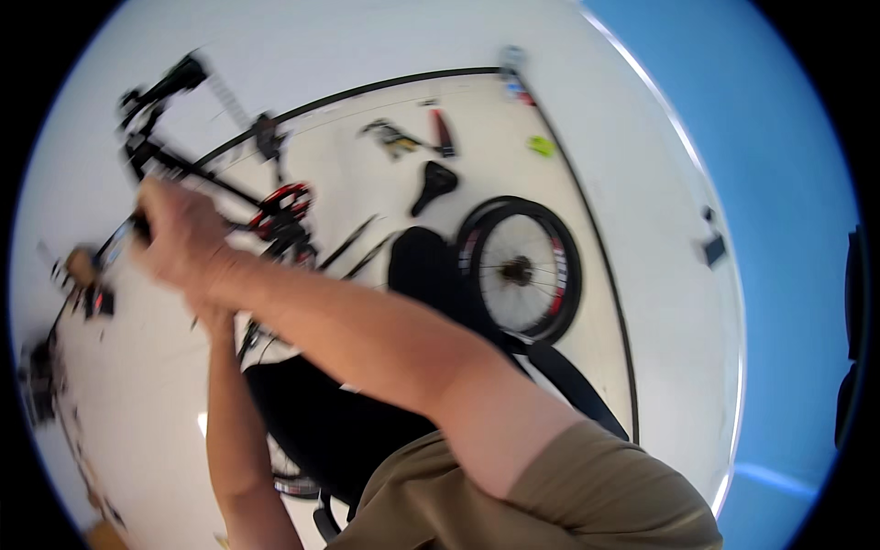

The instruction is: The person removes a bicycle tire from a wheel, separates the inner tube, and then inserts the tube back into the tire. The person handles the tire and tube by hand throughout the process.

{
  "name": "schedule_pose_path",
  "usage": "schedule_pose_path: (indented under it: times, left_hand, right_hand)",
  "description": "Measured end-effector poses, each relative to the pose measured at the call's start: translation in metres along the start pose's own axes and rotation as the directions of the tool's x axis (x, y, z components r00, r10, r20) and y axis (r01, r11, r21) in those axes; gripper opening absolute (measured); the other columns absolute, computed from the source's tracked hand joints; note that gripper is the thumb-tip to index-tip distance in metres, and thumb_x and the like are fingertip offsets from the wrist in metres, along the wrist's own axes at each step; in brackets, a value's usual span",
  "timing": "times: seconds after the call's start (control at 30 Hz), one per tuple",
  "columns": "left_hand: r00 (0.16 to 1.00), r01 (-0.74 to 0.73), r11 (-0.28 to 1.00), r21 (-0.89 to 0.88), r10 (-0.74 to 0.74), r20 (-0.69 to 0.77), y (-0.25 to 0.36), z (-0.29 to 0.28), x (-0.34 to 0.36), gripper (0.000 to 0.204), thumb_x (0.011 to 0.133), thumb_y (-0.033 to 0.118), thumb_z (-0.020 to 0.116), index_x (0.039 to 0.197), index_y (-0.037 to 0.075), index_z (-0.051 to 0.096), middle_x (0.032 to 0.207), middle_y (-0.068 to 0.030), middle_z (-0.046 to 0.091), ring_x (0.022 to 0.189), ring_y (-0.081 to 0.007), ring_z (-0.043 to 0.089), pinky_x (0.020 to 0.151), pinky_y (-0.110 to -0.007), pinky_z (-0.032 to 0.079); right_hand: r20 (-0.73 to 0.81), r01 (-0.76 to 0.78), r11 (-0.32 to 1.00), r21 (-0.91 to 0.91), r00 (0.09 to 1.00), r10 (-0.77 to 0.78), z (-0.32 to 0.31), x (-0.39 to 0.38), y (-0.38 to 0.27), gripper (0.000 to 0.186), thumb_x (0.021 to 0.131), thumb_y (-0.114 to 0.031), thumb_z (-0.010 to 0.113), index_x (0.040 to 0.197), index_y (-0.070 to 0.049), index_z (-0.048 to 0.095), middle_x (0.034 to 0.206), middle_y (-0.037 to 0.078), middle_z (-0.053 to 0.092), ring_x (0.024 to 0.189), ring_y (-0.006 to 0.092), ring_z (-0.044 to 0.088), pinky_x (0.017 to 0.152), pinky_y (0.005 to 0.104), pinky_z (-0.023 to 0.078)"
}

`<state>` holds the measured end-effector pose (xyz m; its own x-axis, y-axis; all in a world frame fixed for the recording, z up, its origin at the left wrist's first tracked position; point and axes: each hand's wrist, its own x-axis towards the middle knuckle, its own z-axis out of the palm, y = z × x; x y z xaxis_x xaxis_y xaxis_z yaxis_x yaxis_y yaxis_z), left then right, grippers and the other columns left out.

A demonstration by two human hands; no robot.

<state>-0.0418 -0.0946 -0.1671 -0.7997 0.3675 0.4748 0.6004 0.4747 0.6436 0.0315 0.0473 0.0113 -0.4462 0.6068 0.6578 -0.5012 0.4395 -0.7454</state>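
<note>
My right hand (179, 225) is closed, with a small dark thing at its fingers, blurred and too small to name. It is in front of a black bicycle frame (202, 179) with a red-and-black crank area (280, 211) and a black upper end (174, 82); whether it touches the frame I cannot tell. My left hand (209, 307) is just below my right one, largely hidden behind it, so its fingers do not show clearly. My right forearm crosses over the left.
A bicycle wheel (561, 270), black saddle (433, 188), red-and-black part (440, 128), gloves or small parts (394, 137) and a green object (541, 145) lie on the pale floor (605, 367). My seated legs (417, 257) are below; blurred items (92, 284) sit at left.
</note>
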Motion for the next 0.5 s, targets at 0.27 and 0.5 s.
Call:
schedule_pose_path:
  times: [0.27, 0.5]
  left_hand:
    - [0.868, 0.441, 0.885, -0.151, -0.463, -0.177, 0.053, 0.021, -0.082, 0.072, 0.084, 0.016, 0.074, 0.144, -0.005, 0.041, 0.116, -0.0210, 0.061, 0.105, -0.0285, 0.059, 0.094, -0.041, 0.048]
    - [0.243, 0.848, -0.127, -0.515, -0.770, 0.590, 0.055, 0.036, -0.188, 0.042, 0.096, 0.017, 0.062, 0.134, 0.004, 0.050, 0.100, -0.0087, 0.063, 0.079, -0.0195, 0.061, 0.068, -0.036, 0.052]
  right_hand:
    - [0.202, -0.017, 0.996, -0.091, 0.979, 0.036, -0.014, 0.032, 0.021, 0.027, 0.078, -0.024, 0.072, 0.092, -0.005, 0.059, 0.079, 0.011, 0.069, 0.077, 0.0345, 0.069, 0.073, 0.0441, 0.055]
    - [0.335, -0.043, 0.996, -0.072, 0.940, 0.065, -0.012, 0.048, 0.014, 0.027, 0.089, -0.015, 0.069, 0.087, -0.001, 0.046, 0.070, 0.013, 0.052, 0.066, 0.0277, 0.054, 0.063, 0.0424, 0.047]
